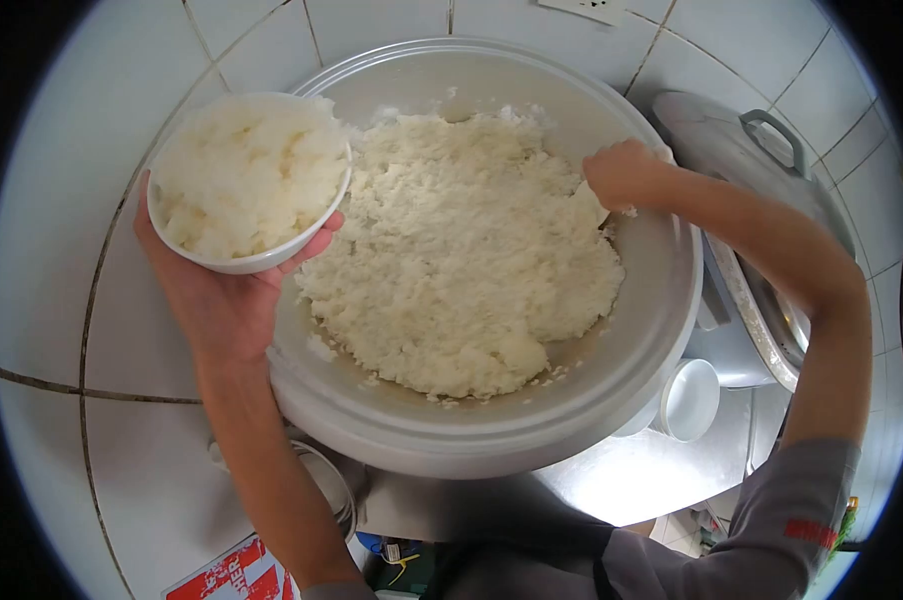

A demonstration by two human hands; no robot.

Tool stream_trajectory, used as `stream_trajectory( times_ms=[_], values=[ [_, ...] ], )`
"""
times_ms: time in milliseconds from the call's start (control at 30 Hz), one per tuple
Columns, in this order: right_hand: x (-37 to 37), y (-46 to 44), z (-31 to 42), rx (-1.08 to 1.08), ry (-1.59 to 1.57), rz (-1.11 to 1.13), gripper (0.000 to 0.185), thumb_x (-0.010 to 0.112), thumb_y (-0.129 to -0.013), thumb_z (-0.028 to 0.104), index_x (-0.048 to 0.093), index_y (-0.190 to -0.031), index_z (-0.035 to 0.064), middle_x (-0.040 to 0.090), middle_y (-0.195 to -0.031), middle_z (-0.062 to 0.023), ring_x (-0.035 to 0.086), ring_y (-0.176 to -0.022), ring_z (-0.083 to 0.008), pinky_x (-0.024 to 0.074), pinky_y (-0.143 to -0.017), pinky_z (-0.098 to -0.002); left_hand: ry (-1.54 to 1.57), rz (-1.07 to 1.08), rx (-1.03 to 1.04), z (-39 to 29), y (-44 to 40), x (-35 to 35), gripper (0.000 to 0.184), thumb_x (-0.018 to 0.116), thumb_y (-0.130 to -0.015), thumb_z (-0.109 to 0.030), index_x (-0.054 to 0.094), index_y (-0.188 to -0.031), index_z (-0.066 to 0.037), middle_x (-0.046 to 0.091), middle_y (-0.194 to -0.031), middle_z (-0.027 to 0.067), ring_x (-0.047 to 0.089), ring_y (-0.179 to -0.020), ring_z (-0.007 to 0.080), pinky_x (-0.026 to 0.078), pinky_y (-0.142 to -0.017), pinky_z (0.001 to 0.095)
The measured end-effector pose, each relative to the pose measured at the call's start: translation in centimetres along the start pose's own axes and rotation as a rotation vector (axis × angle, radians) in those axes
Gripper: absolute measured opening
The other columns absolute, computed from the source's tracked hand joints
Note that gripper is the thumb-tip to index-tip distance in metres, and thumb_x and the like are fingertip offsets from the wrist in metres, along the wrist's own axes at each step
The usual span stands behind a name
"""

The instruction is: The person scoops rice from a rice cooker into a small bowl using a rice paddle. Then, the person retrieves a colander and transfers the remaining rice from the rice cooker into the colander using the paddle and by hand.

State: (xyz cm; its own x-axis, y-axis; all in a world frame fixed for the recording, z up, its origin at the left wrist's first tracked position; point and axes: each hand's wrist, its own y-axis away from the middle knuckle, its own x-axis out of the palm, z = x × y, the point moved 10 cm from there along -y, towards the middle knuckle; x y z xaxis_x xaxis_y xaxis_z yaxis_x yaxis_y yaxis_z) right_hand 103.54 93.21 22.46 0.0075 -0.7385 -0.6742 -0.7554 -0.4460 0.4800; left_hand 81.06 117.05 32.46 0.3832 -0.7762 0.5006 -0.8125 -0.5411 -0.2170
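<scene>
A white bowl [246,262] heaped with rice [251,170] rests in my left hand [236,305], whose fingers wrap under and around it above the left rim of the big pot. The wide grey metal pot [471,440] holds a broad mass of white rice [461,250]. Over the pot's right inner side, my right hand [631,178] is closed at the edge of the rice. A small pale piece, perhaps a scoop, shows just below its fingers, but what it grips is mostly hidden.
White cups [689,400] stand beside the pot on a metal counter [621,480]. A large lid with a handle [776,140] leans at the right near another metal vessel. A metal container [326,480] sits at lower left. Tiled walls [51,250] surround the pot.
</scene>
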Motion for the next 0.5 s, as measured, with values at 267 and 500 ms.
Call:
stream_trajectory(
  times_ms=[267, 500],
  values=[
    [-4.6, 1.9, 0.0, 0.018, 0.157, -0.208, 0.028, 0.068, -0.061, 0.01, 0.059, -0.088, 0.0065, 0.062, -0.084, -0.01, 0.061, -0.083, -0.0218, 0.0458, -0.066, -0.033, 0.037, -0.074, 0.002, 0.3, 0.1, -0.3, 0.063, 0.028, -0.088, -0.046, 0.033, -0.12, 0.007, 0.052, -0.102, 0.0283, 0.06, -0.068, 0.0395, 0.057, -0.052, 0.0363],
    [-4.2, 2.7, 0.7, -0.042, 0.189, -0.334, 0.014, 0.059, -0.071, 0.012, 0.06, -0.084, 0.0097, 0.061, -0.074, -0.0065, 0.061, -0.073, -0.0223, 0.0456, -0.061, -0.0337, 0.005, 0.024, 0.013, 0.2, -0.1, -0.2, 0.063, 0.028, -0.088, -0.047, 0.032, -0.122, 0.006, 0.049, -0.109, 0.0278, 0.059, -0.078, 0.0409, 0.057, -0.06, 0.0393]
  ],
)
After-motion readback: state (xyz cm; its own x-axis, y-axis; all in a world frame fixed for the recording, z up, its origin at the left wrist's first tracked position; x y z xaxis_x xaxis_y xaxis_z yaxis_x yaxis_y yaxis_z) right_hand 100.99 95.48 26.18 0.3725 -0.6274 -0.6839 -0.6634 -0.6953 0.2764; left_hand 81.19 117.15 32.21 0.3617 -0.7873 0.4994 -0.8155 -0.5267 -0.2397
